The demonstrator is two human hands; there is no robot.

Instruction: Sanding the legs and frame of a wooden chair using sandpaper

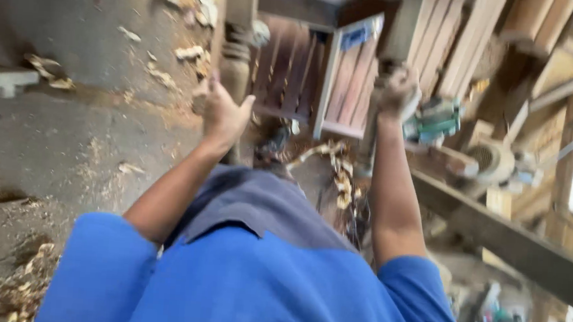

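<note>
Bracing against a turned post (235, 56), the left hand (222, 113) rests spread beside it; the right hand (397, 91) is fisted around an upright rail (370, 143), seemingly for balance.

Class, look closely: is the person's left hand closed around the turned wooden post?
No: the left hand is open beside the turned wooden post.

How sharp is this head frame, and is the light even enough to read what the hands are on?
Head view: motion blur smears the whole frame, worst at the right over the stacked timber. The right hand is a blurred fist on something unclear beside a green power tool. The left hand is open near a turned wooden post. Light is soft and even, with no glare.
</note>
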